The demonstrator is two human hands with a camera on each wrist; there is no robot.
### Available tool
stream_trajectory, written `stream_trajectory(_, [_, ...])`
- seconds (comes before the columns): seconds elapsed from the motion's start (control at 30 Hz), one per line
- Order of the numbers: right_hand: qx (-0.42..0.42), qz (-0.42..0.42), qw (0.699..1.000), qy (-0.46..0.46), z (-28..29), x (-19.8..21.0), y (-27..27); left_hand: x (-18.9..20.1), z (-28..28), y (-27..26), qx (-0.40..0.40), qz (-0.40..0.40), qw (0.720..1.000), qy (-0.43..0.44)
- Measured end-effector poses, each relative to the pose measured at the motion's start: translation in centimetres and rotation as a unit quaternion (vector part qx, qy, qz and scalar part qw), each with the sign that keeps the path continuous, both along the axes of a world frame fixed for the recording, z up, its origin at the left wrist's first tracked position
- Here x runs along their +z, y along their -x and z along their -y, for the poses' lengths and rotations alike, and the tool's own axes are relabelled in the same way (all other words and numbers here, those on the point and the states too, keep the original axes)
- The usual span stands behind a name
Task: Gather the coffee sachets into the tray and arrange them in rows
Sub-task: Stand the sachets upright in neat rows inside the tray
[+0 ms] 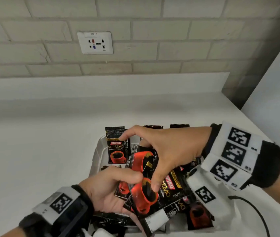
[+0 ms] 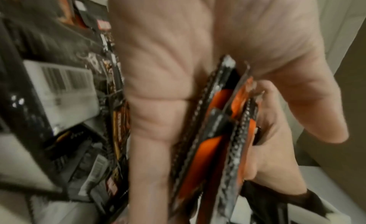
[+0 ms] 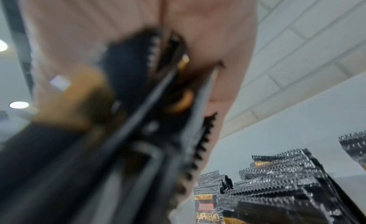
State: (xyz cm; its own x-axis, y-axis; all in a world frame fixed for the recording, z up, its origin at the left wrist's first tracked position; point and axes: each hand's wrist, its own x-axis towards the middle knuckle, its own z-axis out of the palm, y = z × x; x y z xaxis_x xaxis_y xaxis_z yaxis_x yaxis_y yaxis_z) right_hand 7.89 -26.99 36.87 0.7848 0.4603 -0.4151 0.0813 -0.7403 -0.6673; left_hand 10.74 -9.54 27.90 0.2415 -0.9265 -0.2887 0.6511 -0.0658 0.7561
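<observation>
A white tray [image 1: 96, 151] on the counter holds black coffee sachets with red cups. One sachet [image 1: 117, 147] stands upright at its far left, and more sachet tops [image 1: 179, 125] show behind my right hand. My left hand [image 1: 111, 183] grips a bunch of sachets [image 1: 144, 194] above the tray, thumb on top; the left wrist view shows that bunch [image 2: 217, 133] edge-on between fingers and thumb. My right hand [image 1: 168, 151] holds the same bunch from above, thumb pressed on its front. Sachet edges [image 3: 168, 102] lie against the palm in the blurred right wrist view.
Loose sachets [image 1: 199, 216] lie piled in the tray's near part. A brick wall with a white socket plate [image 1: 95, 42] rises behind the counter. A black cable [image 1: 255, 209] runs at the right. Stacked sachets [image 3: 277, 188] stand below my right hand.
</observation>
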Motion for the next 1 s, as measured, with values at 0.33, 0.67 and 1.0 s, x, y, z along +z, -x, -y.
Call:
stream_trajectory(0.33, [-0.084,0.111,0.990,-0.040,1.1,-1.2,-0.8,-0.4,2.5,3.1,0.082,-0.069,0.991,-0.086])
stream_trajectory(0.67, [-0.171,0.127,0.962,-0.173,1.1,-2.3,-0.7,1.4,3.3,4.5,0.152,-0.001,0.978,-0.145])
stream_trajectory(1.0, [-0.203,0.037,0.952,-0.227,2.8,-1.8,-0.4,1.5,3.0,4.2,0.238,0.002,0.963,-0.125])
